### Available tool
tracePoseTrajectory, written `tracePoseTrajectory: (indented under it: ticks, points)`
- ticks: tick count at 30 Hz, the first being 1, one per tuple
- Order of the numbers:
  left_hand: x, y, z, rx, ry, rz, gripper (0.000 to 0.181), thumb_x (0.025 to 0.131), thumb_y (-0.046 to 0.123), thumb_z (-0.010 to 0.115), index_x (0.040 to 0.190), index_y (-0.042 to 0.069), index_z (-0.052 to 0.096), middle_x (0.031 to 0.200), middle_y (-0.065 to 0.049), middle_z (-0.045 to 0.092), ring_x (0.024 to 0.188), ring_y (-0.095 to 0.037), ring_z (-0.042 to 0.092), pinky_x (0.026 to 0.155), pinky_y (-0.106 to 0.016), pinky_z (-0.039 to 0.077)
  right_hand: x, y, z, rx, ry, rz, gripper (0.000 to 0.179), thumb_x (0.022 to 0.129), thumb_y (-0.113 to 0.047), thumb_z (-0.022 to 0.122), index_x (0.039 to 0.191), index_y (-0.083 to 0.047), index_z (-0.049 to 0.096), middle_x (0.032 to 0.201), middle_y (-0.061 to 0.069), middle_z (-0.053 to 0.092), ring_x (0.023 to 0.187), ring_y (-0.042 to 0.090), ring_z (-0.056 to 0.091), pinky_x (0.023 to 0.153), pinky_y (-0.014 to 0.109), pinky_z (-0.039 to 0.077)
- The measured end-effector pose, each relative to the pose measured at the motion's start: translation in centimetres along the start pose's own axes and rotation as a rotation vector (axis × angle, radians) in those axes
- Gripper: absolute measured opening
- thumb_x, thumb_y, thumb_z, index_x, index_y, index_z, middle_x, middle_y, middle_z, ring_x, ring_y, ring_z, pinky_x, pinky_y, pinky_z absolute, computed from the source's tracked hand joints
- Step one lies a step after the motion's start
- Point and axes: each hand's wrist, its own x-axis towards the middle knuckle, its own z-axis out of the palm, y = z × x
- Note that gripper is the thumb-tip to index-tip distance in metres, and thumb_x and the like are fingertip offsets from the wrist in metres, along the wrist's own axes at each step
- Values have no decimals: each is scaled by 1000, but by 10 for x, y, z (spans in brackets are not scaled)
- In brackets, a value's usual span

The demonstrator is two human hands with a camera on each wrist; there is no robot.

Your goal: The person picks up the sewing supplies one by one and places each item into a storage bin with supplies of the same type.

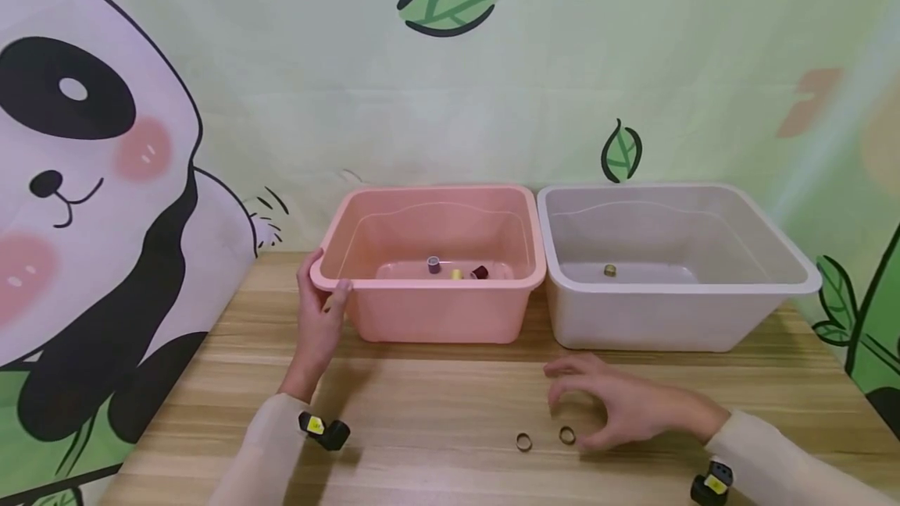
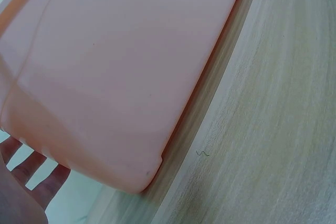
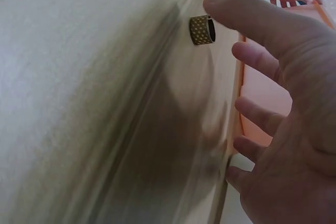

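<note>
Left hand [image 1: 322, 326] grips the pink bin [image 1: 436, 315] by its near left corner; right hand [image 1: 622, 400] is spread beside two rings [image 3: 200, 31] on the near desk [image 1: 422, 412]. Clumsy thumb nudge could send one skidding imo.

Layout, head view: the left bin [image 1: 439, 315] and right bin [image 1: 661, 322] stand side by side on the table [image 1: 422, 404], with the backdrop [image 1: 316, 61] behind. Three small pieces [image 1: 433, 265] lie inside the left bin; one small ring-like piece [image 1: 609, 270] lies inside the right bin. The left hand [image 1: 321, 326] is at the left bin's front-left corner. At lower right, the right hand [image 1: 629, 404] lies before the right bin, with the right ring [image 1: 567, 442] and left ring [image 1: 523, 450] to its left.
</note>
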Motion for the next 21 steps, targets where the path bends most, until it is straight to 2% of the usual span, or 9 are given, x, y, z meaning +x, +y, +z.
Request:
tracePoseTrajectory:
  ticks: [5,9,21]
  points:
    - [0,0,-1,1,0,1,61,106,14,54,159,24,23,157,-1,36,136,-33,44,103,-22,46,3,2,5,9,-16,-11,43,77,-24,87,112,-37,64,159,17,37,147,51,23,109,76,25]
    - [0,0,-1,-4,-1,1,61,106,12,53,158,24,23,157,-1,36,136,-34,44,103,-21,46,4,4,7,10,-24,3,40,77,-22,86,107,-38,64,159,17,37,149,53,18,111,77,20]
    - [-1,1,-1,-4,0,-1,61,106,14,54,158,24,24,156,-1,37,135,-32,45,101,-20,47,9,5,12,-2,-10,17,28,81,-22,84,95,-39,67,158,13,41,147,53,21,111,78,19]
